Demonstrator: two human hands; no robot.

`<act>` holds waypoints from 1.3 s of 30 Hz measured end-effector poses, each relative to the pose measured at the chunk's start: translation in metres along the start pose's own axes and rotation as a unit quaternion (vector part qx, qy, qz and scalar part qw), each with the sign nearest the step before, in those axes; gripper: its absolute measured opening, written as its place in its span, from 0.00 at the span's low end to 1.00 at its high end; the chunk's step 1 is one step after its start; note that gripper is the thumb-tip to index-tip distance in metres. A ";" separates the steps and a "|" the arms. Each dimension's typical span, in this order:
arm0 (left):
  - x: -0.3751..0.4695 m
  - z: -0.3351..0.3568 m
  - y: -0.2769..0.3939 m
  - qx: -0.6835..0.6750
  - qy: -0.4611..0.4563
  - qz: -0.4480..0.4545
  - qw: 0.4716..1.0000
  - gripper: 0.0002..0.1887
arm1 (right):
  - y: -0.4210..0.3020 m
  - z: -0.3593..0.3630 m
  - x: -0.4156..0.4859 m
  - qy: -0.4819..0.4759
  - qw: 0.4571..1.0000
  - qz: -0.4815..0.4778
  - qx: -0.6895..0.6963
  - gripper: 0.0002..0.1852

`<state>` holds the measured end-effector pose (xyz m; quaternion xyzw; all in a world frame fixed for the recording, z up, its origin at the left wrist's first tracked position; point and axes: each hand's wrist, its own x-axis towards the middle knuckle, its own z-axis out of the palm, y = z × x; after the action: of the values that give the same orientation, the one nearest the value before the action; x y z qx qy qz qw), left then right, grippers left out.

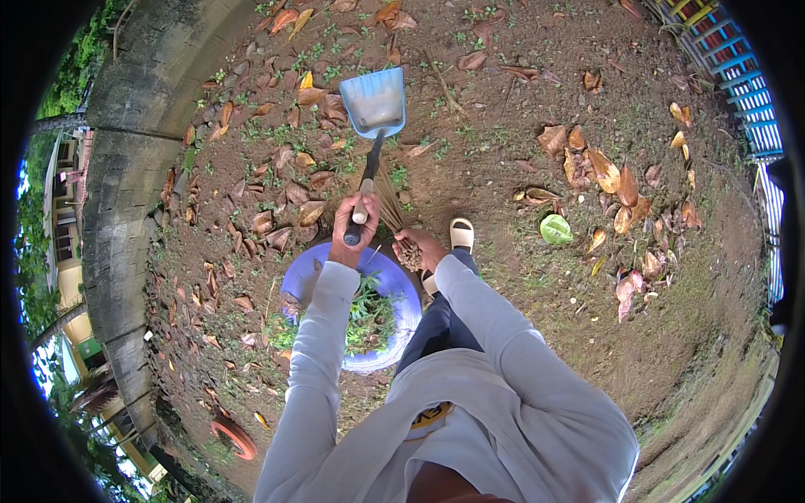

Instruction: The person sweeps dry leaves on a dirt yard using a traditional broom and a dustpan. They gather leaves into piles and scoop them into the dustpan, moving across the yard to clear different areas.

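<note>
My left hand (355, 229) is closed around the dark handle of a light-blue dustpan (374, 104), which points away from me. A pale, rounded stick end (360, 214) also shows within that grip; what it belongs to is unclear. In my right hand (429, 249) is the bound end of a stick broom (388, 200). The broom's thin ribs stretch forward beside the dustpan handle, and their far ends are partly hidden. Below my hands stands a round purple planter (407, 314) with green plants (371, 314) in it, partly covered by my left sleeve.
Dry brown leaves (308, 214) lie scattered over bare soil on the left, and another group (607, 173) lies on the right near a green leaf (556, 229). A concrete wall (126, 188) curves along the left, a blue fence (751, 94) along the right. An orange ring (234, 438) rests lower left.
</note>
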<state>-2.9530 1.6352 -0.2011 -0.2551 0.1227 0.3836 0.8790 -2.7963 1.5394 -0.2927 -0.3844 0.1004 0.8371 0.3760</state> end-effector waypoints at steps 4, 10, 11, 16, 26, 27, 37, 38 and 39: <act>-0.009 0.012 0.017 -0.021 0.008 0.035 0.999 0.18 | -0.072 -0.015 0.037 0.057 0.998 -0.011 -0.033 0.04; -0.003 0.026 0.039 -0.034 -0.027 0.103 0.994 0.19 | -0.104 -0.023 0.011 0.257 0.911 -0.208 -0.245 0.09; -0.003 0.028 0.041 -0.044 -0.029 0.116 0.992 0.19 | -0.095 -0.019 0.002 0.283 0.870 -0.265 -0.305 0.10; -0.005 0.042 0.049 -0.047 -0.070 0.137 0.987 0.15 | -0.091 -0.006 -0.011 0.258 0.908 -0.162 -0.288 0.11; -0.002 0.062 0.107 -0.056 -0.065 0.154 0.984 0.15 | -0.209 0.017 0.032 0.335 0.839 -0.233 -0.360 0.13; -0.001 0.065 0.117 -0.056 -0.063 0.147 0.985 0.15 | -0.210 0.027 0.033 0.347 0.840 -0.234 -0.346 0.15; 0.016 0.104 0.249 -0.087 -0.058 0.123 0.987 0.15 | -0.105 0.180 0.175 0.037 0.993 -0.061 -0.096 0.05; 0.017 0.105 0.261 -0.073 -0.053 0.127 0.988 0.15 | -0.090 0.193 0.196 0.026 0.999 -0.006 -0.048 0.04; 0.018 0.105 0.272 -0.056 -0.052 0.124 0.989 0.15 | -0.078 0.203 0.217 0.003 0.999 0.042 -0.007 0.04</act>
<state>-3.1393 1.8597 -0.2167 -0.2669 0.0861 0.5089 0.8139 -2.9481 1.8063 -0.3006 -0.3847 0.1121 0.8518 0.3376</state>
